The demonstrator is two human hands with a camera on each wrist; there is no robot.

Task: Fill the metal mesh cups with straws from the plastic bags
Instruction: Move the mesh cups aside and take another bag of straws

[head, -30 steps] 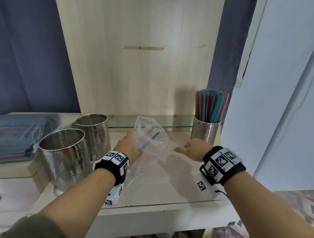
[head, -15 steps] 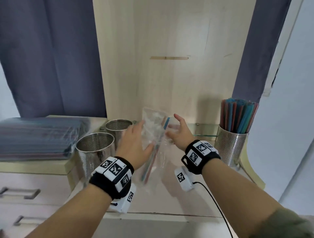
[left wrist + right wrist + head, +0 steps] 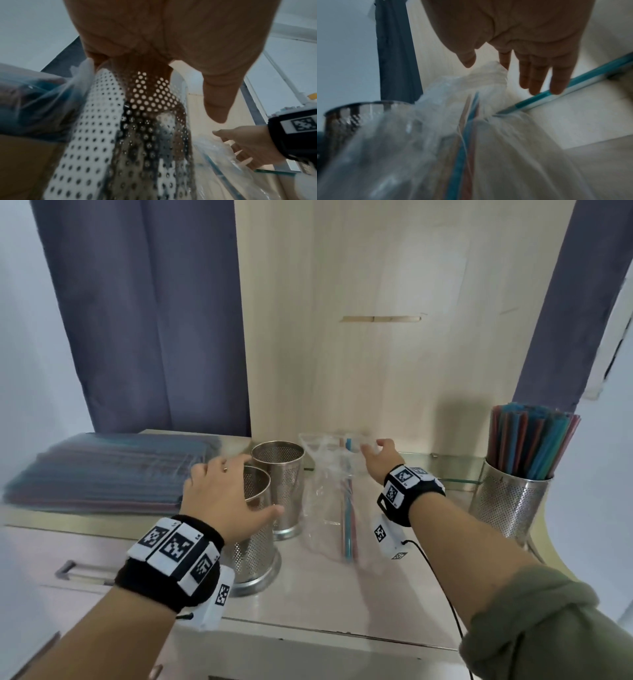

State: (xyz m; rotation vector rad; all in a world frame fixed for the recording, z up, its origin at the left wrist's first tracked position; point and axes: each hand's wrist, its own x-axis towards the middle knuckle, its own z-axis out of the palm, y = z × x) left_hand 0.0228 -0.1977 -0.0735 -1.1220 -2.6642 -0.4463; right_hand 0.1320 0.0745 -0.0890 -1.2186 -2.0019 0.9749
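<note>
My left hand (image 3: 222,498) hovers with fingers spread over the rim of the near empty mesh cup (image 3: 255,542); the left wrist view shows the palm (image 3: 171,47) just above the perforated wall (image 3: 137,135). A second empty mesh cup (image 3: 279,484) stands right behind it. To their right a clear plastic bag (image 3: 325,494) stands upright with a few red and blue straws (image 3: 347,522) inside. My right hand (image 3: 378,455) reaches its top; in the right wrist view the straight fingers (image 3: 505,60) touch the bag's bunched top (image 3: 491,75), thumb apart.
A third mesh cup (image 3: 510,505), full of coloured straws (image 3: 527,443), stands at the right end. A flat stack of bagged straws (image 3: 102,470) lies on the raised surface at left. A low glass shelf (image 3: 455,470) runs along the wooden back panel. Drawers sit below left.
My left hand has let go of the bag and moved left over the near cup. The right hand stayed at the bag's top. The view has swung left and pulled back.
</note>
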